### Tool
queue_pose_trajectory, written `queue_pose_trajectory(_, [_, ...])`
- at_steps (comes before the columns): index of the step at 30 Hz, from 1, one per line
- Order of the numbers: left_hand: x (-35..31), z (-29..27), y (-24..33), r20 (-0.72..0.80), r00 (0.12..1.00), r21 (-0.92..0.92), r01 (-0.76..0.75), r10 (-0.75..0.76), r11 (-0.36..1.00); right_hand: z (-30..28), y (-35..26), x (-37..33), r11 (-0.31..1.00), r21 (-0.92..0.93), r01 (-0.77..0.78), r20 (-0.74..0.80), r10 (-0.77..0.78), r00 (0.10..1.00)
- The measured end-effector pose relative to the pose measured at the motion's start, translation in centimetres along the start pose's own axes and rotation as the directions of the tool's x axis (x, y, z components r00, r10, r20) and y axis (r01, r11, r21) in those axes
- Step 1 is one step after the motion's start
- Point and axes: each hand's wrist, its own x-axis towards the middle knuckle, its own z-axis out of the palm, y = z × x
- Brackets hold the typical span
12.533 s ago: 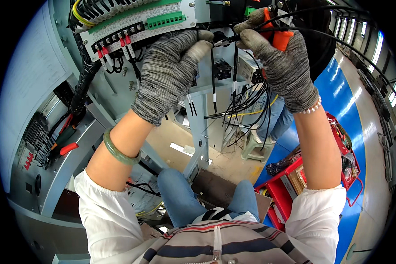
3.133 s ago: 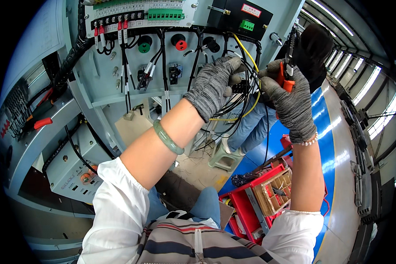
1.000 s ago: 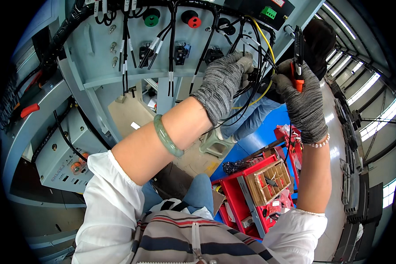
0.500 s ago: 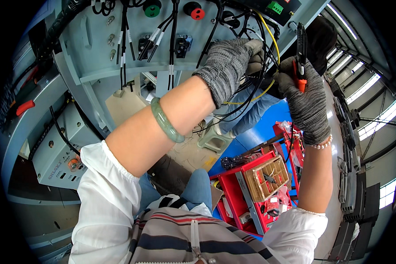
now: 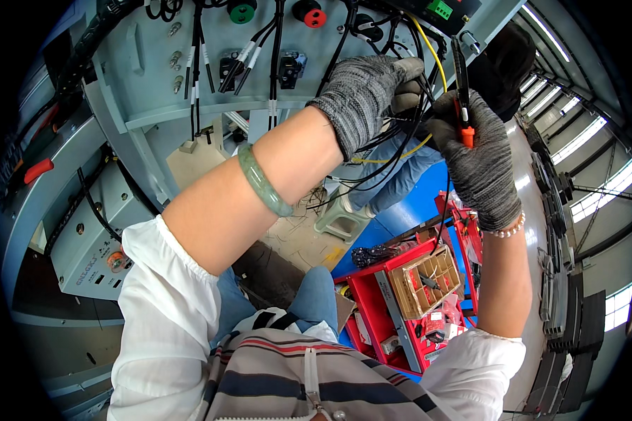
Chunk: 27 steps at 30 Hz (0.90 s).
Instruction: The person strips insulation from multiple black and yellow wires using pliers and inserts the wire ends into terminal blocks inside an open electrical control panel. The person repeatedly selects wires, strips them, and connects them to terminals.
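Note:
My left hand [image 5: 372, 102], in a grey knit glove, is closed around a bundle of black wires [image 5: 420, 116] below the panel. Among these wires runs a yellow one [image 5: 439, 64], bending past the fingers. Just to the right, my gloved right hand [image 5: 476, 158] grips a black hand tool with red-orange handles [image 5: 463, 91], apparently pliers, its black end pointing up. Its fingers are close to the wire bundle, and a thin black wire hangs beneath that hand. The glove hides most of the tool's handles, and the wire ends at the left fingers are hidden.
The grey metal panel [image 5: 140, 95] carries a green button [image 5: 242, 12], a red button [image 5: 314, 17] and several hanging labelled wires. A red cart [image 5: 361, 295] with a cardboard parts box [image 5: 406, 309] stands below. Another person [image 5: 509, 67] sits beyond, near a pale green stool [image 5: 340, 223].
My right hand has moved left and a little down, nearer the wire bundle, and the pliers have turned more edge-on. My left hand keeps its grip, nearly still.

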Motion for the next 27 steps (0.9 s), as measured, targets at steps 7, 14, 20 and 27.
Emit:
queue_pose_trajectory(7, [-0.5, 0.1, -0.2, 0.036, 0.998, -0.077, -0.043, 0.046, 0.996, -0.4, -0.1, 0.2, 0.998, -0.061, 0.029, 0.016, -0.028, 0.999])
queue_pose_trajectory(14, [2.2, -2.9, -1.8, 0.514, 0.749, 0.370, -0.632, 0.417, 0.680, -0.2, 0.0, 0.3, 0.997, -0.040, 0.073, 0.022, -0.073, 0.997])
queue_pose_trajectory(20, [0.9, -2.3, -1.4, 0.547, 0.711, 0.604, -0.701, 0.442, 0.379, -1.6, -1.2, -0.5, 0.996, -0.024, 0.090, 0.037, -0.090, 0.995])
queue_pose_trajectory(27, [2.6, -2.7, -2.7, 0.472, 0.762, 0.447, -0.640, 0.444, 0.625, -7.2, 0.7, 0.1, 0.970, -0.228, -0.086, 0.139, 0.120, 0.983])
